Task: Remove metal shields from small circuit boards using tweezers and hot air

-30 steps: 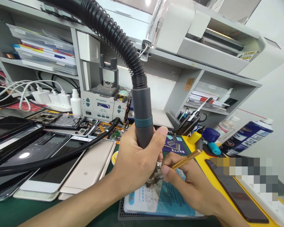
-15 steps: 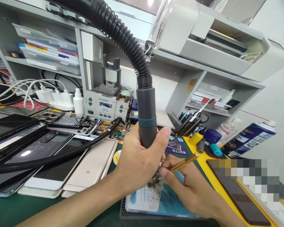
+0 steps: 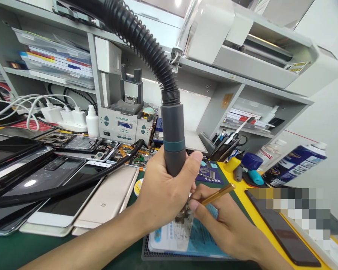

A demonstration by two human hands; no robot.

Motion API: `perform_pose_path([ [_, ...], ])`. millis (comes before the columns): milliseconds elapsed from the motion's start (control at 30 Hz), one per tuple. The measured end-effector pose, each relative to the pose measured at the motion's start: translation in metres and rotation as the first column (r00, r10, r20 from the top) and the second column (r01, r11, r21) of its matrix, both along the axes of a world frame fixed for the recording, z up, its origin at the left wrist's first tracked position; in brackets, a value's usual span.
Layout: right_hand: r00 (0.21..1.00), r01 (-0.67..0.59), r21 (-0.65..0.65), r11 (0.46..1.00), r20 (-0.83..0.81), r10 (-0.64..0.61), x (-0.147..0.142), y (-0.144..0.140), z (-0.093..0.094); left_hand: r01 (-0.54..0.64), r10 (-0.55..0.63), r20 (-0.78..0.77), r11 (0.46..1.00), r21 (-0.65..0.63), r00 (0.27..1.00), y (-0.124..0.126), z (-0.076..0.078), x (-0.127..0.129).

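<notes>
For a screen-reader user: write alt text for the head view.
A left hand grips a grey hot-air handle with a black ribbed hose over a blue mat, while the right hand holds gold tweezers beside it. Phones lie left.

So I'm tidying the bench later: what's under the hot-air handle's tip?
A small grey part sits below the hot-air handle, on a blue-and-white pad over a black mat. The left hand and right hand cover the nozzle and most of that part.
</notes>
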State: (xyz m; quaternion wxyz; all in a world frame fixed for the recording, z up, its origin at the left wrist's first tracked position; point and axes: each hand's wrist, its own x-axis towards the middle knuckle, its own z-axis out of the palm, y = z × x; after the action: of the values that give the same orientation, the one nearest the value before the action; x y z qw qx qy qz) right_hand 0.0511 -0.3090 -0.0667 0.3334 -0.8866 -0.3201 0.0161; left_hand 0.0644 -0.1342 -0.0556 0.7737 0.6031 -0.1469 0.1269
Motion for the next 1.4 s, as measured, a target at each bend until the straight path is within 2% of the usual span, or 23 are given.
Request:
perform_pose_path([
  [467,1.000,-0.007,0.018,1.000,-0.017,0.007,0.000,-0.001,-0.001,-0.007,0.007,0.004,1.000,-0.004,1.000,0.002,-0.003,-0.001],
  [733,0.998,0.039,0.151,0.988,-0.049,-0.032,0.005,-0.007,-0.003,0.006,-0.007,-0.039,1.000,-0.013,0.999,-0.002,-0.002,0.002],
  [1000,0.973,0.119,0.338,0.934,-0.228,-0.042,0.016,-0.014,-0.009,-0.036,0.037,-0.043,0.999,0.021,0.998,0.001,-0.001,0.000],
  [1200,0.959,0.168,0.421,0.891,-0.277,-0.050,0.024,-0.016,-0.012,-0.052,0.053,-0.053,0.998,0.020,0.997,-0.001,-0.001,-0.002],
  [1400,0.946,0.203,0.452,0.869,-0.320,-0.055,0.027,-0.015,-0.010,-0.060,0.060,-0.092,0.998,-0.004,0.994,-0.003,0.000,-0.005],
])
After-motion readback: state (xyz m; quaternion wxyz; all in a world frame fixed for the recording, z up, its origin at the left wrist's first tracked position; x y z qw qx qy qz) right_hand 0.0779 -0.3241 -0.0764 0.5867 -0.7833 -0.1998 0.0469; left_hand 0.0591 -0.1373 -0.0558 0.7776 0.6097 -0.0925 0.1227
